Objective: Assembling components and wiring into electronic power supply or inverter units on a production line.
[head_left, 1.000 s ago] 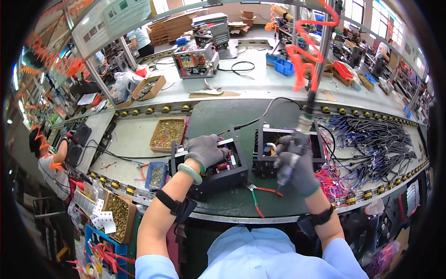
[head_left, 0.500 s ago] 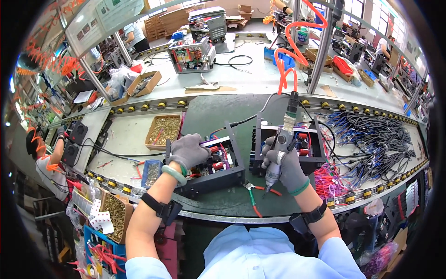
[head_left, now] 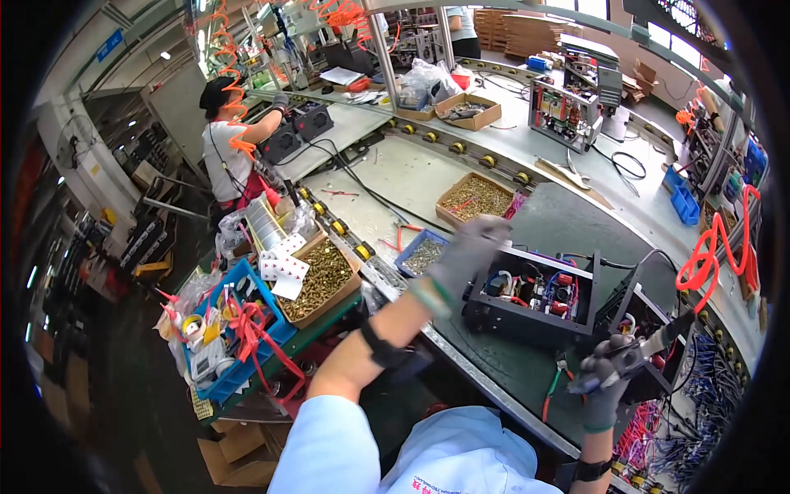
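Note:
My left hand (head_left: 471, 253), in a grey glove, is smeared by motion above the left end of a black metal chassis (head_left: 527, 319); its fingers cannot be made out clearly. Circuit parts and red and black wires show inside this chassis. In my gloved right hand (head_left: 607, 380) is a pneumatic screwdriver (head_left: 632, 359), joined to an orange coiled hose (head_left: 709, 257). It lies over the near side of a second black chassis (head_left: 668, 362), partly hidden by hand and tool. Pliers (head_left: 555, 385) with red and green handles rest on the dark mat between the hands.
Brass fasteners fill a cardboard box (head_left: 447, 217); a blue tray (head_left: 404, 268) holds small silver parts. Left stand another fastener box (head_left: 355, 290) and a blue crate (head_left: 288, 331). Bundled cables (head_left: 709, 412) lie right. A co-worker (head_left: 226, 152) handles black units (head_left: 284, 145) further along.
My view has swung left, bringing the co-worker and side bins further in. My left hand has lifted from inside the left chassis toward the fastener boxes. The screwdriver stays in my right hand, now tilted over.

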{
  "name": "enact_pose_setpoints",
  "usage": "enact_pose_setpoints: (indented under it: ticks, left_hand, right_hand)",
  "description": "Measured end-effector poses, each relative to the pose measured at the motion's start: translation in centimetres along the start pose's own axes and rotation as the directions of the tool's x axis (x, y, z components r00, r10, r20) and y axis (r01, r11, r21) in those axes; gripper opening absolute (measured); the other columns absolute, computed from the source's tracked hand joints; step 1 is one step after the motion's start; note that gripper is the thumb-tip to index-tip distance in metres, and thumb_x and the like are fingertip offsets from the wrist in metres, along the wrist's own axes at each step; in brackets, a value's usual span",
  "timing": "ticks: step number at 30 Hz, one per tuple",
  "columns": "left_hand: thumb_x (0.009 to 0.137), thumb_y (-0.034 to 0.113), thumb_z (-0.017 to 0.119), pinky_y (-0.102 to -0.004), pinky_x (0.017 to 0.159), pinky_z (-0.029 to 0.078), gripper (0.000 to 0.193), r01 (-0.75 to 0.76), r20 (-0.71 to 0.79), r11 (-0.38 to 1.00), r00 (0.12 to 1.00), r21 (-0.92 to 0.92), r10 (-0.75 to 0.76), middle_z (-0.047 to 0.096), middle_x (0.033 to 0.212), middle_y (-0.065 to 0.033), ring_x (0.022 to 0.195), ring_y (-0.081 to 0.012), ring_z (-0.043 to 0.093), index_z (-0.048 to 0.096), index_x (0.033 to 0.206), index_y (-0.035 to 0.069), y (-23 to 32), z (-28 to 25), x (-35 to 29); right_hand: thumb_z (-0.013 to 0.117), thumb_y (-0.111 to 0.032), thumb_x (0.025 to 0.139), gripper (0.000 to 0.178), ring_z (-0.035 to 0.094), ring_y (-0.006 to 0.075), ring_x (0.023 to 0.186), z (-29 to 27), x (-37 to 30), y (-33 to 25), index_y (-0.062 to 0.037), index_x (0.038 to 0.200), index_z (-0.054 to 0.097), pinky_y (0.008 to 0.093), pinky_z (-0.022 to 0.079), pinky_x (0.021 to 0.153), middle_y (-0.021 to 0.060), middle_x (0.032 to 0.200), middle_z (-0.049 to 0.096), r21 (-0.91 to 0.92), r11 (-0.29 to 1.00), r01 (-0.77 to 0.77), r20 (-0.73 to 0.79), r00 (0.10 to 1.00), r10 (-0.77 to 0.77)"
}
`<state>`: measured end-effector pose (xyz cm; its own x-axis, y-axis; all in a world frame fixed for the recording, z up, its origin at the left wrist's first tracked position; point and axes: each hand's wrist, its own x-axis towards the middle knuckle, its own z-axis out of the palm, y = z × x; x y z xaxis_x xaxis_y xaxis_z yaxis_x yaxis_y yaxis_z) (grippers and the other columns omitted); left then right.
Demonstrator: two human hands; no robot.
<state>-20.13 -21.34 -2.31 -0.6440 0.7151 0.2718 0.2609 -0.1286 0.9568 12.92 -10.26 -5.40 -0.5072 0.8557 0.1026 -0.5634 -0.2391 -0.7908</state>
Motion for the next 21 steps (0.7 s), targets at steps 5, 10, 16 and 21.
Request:
enact_pose_setpoints:
  ticks: [5, 10, 16, 21]
  left_hand:
    - [0.097, 0.037, 0.052, -0.0418, 0.081, 0.050, 0.039, 0.349, -0.601, 0.790, 0.798, 0.504, 0.031, 0.070, 0.095, -0.0189, 0.091, -0.0307, 0.067, 0.067, 0.103, 0.001, -1.7, -18.6, -5.9]
    - [0.092, 0.032, 0.050, -0.0498, 0.085, 0.049, 0.033, 0.553, -0.553, -0.031, 0.830, 0.833, -0.073, 0.069, 0.096, -0.0174, 0.093, -0.0375, 0.065, 0.071, 0.089, 0.008, -4.1, -25.1, -10.8]
    - [0.084, 0.030, 0.066, -0.0421, 0.081, 0.053, 0.019, 0.208, -0.149, 0.447, 0.975, 0.870, -0.163, 0.069, 0.095, -0.0151, 0.093, -0.0344, 0.066, 0.073, 0.087, 0.013, -11.9, -17.6, -3.2]
    - [0.083, 0.031, 0.066, -0.0422, 0.089, 0.054, 0.028, 0.181, -0.135, 0.056, 0.877, 0.982, -0.461, 0.072, 0.103, -0.0144, 0.102, -0.0322, 0.068, 0.074, 0.104, 0.014, -17.0, -12.5, 1.6]
  right_hand:
    - [0.071, 0.004, 0.075, 0.042, 0.062, 0.0128, 0.079, 2.4, -1.5, 5.0, -0.0077, 0.111, 0.054, 0.0274, 0.054, 0.070, 0.0066, 0.096, 0.062, -0.307, 0.951, -0.038, 0.133, 0.988, 0.082]
    - [0.071, 0.008, 0.073, 0.044, 0.061, 0.0107, 0.084, 3.7, -1.8, 5.9, -0.0053, 0.112, 0.056, 0.0275, 0.052, 0.074, 0.0066, 0.098, 0.063, -0.423, 0.906, -0.028, 0.290, 0.943, 0.164]
    - [0.072, 0.007, 0.073, 0.046, 0.061, 0.0102, 0.084, 4.0, -1.6, 5.7, -0.0063, 0.114, 0.055, 0.0267, 0.052, 0.074, 0.0072, 0.100, 0.062, -0.426, 0.898, -0.112, 0.249, 0.939, 0.235]
    - [0.080, 0.002, 0.071, 0.053, 0.062, 0.0150, 0.087, 2.9, -2.0, 5.9, -0.0108, 0.113, 0.052, 0.0308, 0.055, 0.075, 0.0072, 0.102, 0.059, -0.396, 0.907, -0.145, 0.168, 0.959, 0.227]
